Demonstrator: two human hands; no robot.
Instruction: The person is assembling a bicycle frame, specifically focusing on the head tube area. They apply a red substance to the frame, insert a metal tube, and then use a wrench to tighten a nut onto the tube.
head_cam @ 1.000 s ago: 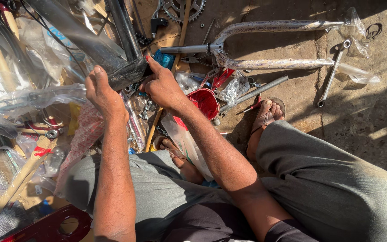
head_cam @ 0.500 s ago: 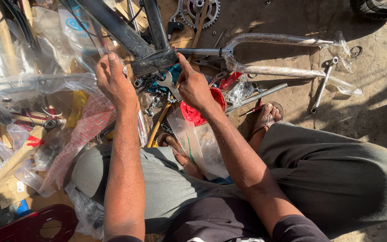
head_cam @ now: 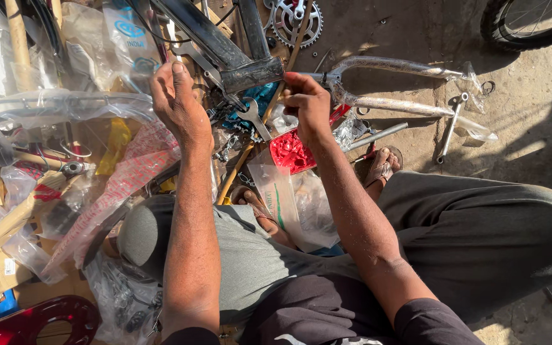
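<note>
Dark bike frame [head_cam: 250,73], both hands raised

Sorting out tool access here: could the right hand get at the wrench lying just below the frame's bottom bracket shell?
Probably yes. The right hand rests beside the shell, and the wrench lies exposed just left of it, nothing covering it.

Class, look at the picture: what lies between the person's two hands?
In the head view, the dark bicycle frame's short tube end spans between the left hand and right hand.
</note>
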